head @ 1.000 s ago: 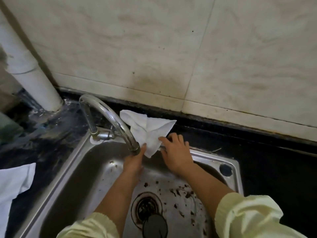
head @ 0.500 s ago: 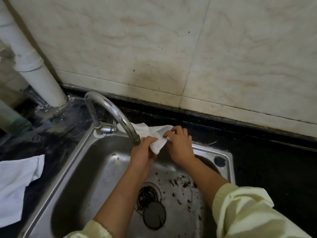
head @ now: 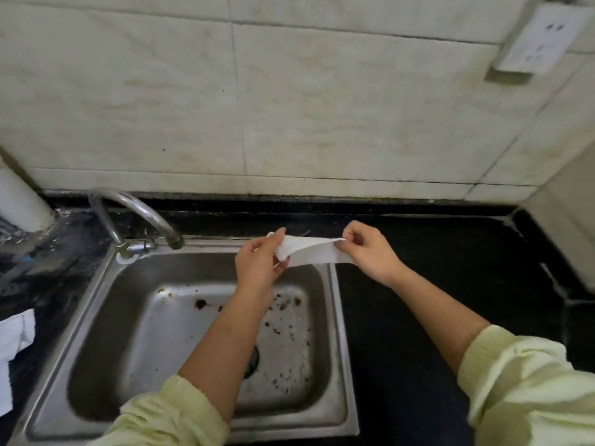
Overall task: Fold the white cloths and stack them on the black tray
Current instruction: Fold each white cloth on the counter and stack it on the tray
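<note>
At the left edge a second white cloth [head: 14,336] lies on the black counter [head: 48,284]. Mid-frame, over the sink [head: 212,244] rim, my left hand [head: 260,265] grips one end of the white cloth [head: 312,251] and my right hand [head: 370,252] pinches the other, cloth taut between them

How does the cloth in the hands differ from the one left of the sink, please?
The held cloth is stretched between left hand and right hand; the counter cloth lies slack, untouched. The held cloth is airborne; the counter cloth rests on the countertop. Both are white.
</note>
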Demonstrator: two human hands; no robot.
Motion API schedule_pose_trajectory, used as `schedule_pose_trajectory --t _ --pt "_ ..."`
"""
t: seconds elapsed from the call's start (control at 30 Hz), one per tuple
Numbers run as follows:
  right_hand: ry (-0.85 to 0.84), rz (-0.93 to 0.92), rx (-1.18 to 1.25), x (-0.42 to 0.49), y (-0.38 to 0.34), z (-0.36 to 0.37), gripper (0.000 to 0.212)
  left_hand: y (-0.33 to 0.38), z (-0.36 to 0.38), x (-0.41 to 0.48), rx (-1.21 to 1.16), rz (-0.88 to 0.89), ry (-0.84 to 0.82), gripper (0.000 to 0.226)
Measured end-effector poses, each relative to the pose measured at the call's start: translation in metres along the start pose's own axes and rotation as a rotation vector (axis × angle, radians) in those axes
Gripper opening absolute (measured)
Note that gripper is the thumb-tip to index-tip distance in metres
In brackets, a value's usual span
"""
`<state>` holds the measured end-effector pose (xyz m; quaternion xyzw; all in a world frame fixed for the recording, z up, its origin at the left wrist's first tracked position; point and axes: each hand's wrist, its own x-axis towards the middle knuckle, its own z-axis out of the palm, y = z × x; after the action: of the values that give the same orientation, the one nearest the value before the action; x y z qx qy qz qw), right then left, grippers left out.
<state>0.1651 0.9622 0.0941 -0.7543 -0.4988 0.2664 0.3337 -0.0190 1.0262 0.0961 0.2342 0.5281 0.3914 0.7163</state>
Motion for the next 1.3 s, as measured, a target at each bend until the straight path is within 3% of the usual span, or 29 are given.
schedule_pose_trajectory --t 0.17,0.4,0.6,0.87,1.03,1.3 --pt "0.066 0.082 0.116 -0.056 0.02 -0.081 0.02 -0.017 0.051 -0.037 0.043 -0.013 -0.166 0.035" --pt "0.122 0.229 0.174 -0.137 0.082 -0.186 0.016 -0.071 0.135 -0.082 0.159 -0.134 -0.367 0.008" --pt "0.038 0.34 0.108 -0.195 0.151 -0.259 0.006 -0.132 0.197 -0.124 0.197 -0.201 -0.42 0.011" --pt "0.225 0.312 0.148 -0.235 0.209 -0.332 0.022 -0.187 0.268 -0.157 0.259 -0.158 -0.464 0.008" --pt "0.305 0.315 0.299 -0.254 0.227 -0.346 0.02 -0.208 0.274 -0.165 0.285 -0.166 -0.543 0.012" --pt "0.166 0.501 0.452 -0.288 0.268 -0.299 0.015 -0.233 0.222 -0.138 0.687 -0.429 -0.63 0.011"
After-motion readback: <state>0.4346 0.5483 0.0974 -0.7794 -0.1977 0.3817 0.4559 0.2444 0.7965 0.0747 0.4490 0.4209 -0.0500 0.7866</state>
